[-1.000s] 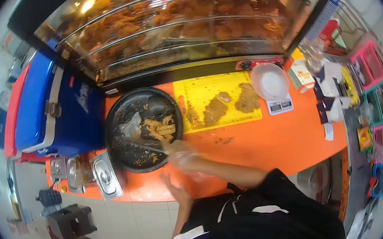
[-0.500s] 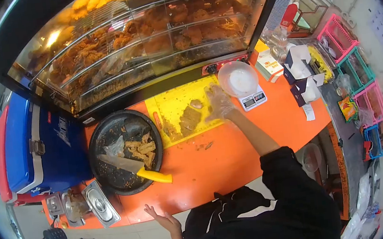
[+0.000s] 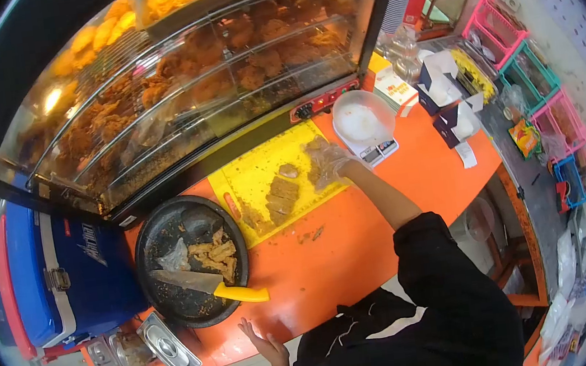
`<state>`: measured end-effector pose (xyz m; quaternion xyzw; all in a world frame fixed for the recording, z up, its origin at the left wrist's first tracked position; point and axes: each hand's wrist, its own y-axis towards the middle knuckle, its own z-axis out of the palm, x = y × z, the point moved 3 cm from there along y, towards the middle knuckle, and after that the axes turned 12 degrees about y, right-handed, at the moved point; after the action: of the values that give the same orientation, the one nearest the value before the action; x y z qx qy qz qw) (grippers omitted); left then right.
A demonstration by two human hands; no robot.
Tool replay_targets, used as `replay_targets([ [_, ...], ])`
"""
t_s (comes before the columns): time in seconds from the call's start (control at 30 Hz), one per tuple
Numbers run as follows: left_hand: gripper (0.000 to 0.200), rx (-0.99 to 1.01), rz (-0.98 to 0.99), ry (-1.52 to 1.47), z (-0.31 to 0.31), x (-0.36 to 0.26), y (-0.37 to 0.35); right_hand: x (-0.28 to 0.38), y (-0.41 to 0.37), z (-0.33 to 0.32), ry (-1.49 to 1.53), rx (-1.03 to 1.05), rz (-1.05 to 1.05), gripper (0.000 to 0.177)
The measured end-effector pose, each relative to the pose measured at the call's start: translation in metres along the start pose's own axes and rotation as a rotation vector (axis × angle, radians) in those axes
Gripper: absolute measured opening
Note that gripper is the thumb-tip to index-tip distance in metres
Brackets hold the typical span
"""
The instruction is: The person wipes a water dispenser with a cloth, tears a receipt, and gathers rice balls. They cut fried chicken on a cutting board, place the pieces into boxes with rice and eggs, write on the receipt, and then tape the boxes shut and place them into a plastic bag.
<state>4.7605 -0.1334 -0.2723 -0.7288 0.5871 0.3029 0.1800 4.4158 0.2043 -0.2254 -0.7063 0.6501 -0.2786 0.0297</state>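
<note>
- The right hand [image 3: 328,161], in a clear glove, is down on the meat [image 3: 315,162] at the right end of the board [image 3: 255,164]; its fingers bend over it, but I cannot tell whether they grip it.
- The left hand [image 3: 268,346] is empty and loosely spread, nearer the person than the board, by the edge of the surface [image 3: 337,250].
- The meat looks crumbly, so low, cupped fingers and a light press should hold it together better than a pinch.
- The slices [image 3: 282,197] lie mid-board and a small piece [image 3: 288,171] just beyond them; care is needed not to drag either.
- The bowl [image 3: 364,118] sits on the scale [image 3: 387,149] just right of the board, close to the right wrist; a tight elbow should avoid a knock.
- The knife [image 3: 211,285] rests across the dish [image 3: 141,254], left of the board, safely apart from the right hand.
</note>
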Motion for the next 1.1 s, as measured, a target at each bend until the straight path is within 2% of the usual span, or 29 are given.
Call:
replay_targets([
  [0.03, 0.062, 0.003, -0.015, 0.006, 0.002, 0.002, 0.0, -0.003, -0.001, 0.009, 0.006, 0.0, 0.012, 0.109],
  [0.1, 0.063, 0.011, -0.023, 0.006, 0.007, -0.001, -0.001, -0.005, -0.01, 0.024, -0.107, -0.259, -0.15, 0.087],
  [0.13, 0.063, 0.002, -0.038, 0.017, 0.008, -0.005, -0.002, -0.005, -0.018, 0.027, -0.105, -0.26, -0.143, 0.087],
  [0.2, 0.064, -0.008, -0.05, 0.034, 0.011, -0.017, -0.006, -0.003, -0.036, 0.031, 0.126, -0.264, -0.124, 0.062],
  [0.27, 0.066, -0.041, -0.094, 0.041, 0.019, -0.033, -0.007, -0.007, -0.034, 0.057, 0.187, -0.508, -0.168, 0.039],
  [0.33, 0.066, -0.092, -0.086, 0.016, 0.035, -0.045, -0.011, -0.02, -0.028, 0.084, 0.102, -0.803, -0.437, 0.034],
  [0.4, 0.067, -0.165, -0.103, 0.009, 0.052, -0.067, -0.016, -0.027, -0.025, 0.072, 0.267, -0.619, -0.344, 0.034],
  [0.43, 0.067, -0.149, -0.084, -0.003, 0.065, -0.083, -0.016, -0.033, -0.021, 0.068, 0.441, -0.652, -0.37, 0.035],
  [0.5, 0.066, -0.256, -0.103, 0.051, 0.085, -0.105, -0.024, -0.051, -0.025, 0.055, 0.619, -0.693, -0.391, 0.036],
  [0.57, 0.065, -0.271, -0.067, 0.133, 0.108, -0.127, -0.03, -0.059, -0.059, 0.019, 1.613, -0.516, -0.456, 0.044],
  [0.6, 0.065, -0.271, -0.089, 0.102, 0.118, -0.146, -0.034, -0.071, -0.079, -0.002, 1.625, -0.522, -0.44, 0.044],
  [0.67, 0.064, -0.25, -0.12, 0.078, 0.132, -0.172, -0.046, -0.122, -0.138, -0.054, 1.432, -0.909, -0.616, 0.05],
  [0.73, 0.061, -0.201, -0.093, 0.098, 0.15, -0.191, -0.05, -0.19, -0.187, -0.093, 1.056, -1.209, -0.567, 0.051],
  [0.77, 0.061, -0.197, -0.089, 0.098, 0.156, -0.197, -0.049, -0.229, -0.202, -0.1, 0.941, -1.31, -0.515, 0.053],
  [0.8, 0.059, -0.105, -0.013, 0.126, 0.162, -0.203, -0.046, -0.271, -0.217, -0.116, 0.786, -1.318, -0.514, 0.051],
  [0.87, 0.051, 0.014, 0.121, 0.172, 0.177, -0.223, -0.034, -0.346, -0.224, -0.116, 1.288, -1.398, -0.181, 0.053],
  [0.9, 0.051, 0.014, 0.121, 0.174, 0.183, -0.235, -0.023, -0.385, -0.222, -0.121, 1.245, -1.222, -0.108, 0.051],
  [0.93, 0.048, 0.074, 0.224, 0.172, 0.191, -0.248, -0.012, -0.418, -0.22, -0.129, 1.197, -1.046, -0.037, 0.049],
  [0.97, 0.046, 0.132, 0.329, 0.168, 0.2, -0.262, 0.0, -0.436, -0.218, -0.143, 1.199, -1.048, -0.039, 0.049],
  [1.0, 0.046, 0.13, 0.33, 0.172, 0.207, -0.272, 0.013, -0.446, -0.211, -0.156, 0.94, -0.859, -0.015, 0.045],
  [1.03, 0.044, 0.135, 0.457, 0.192, 0.214, -0.285, 0.025, -0.454, -0.204, -0.163, 0.683, -0.669, 0.007, 0.042],
  [1.07, 0.042, 0.141, 0.585, 0.213, 0.22, -0.296, 0.034, -0.466, -0.193, -0.166, 0.688, -0.672, 0.007, 0.042],
  [1.1, 0.042, 0.142, 0.587, 0.216, 0.224, -0.304, 0.042, -0.476, -0.179, -0.165, 0.51, -0.696, 0.019, 0.04],
])
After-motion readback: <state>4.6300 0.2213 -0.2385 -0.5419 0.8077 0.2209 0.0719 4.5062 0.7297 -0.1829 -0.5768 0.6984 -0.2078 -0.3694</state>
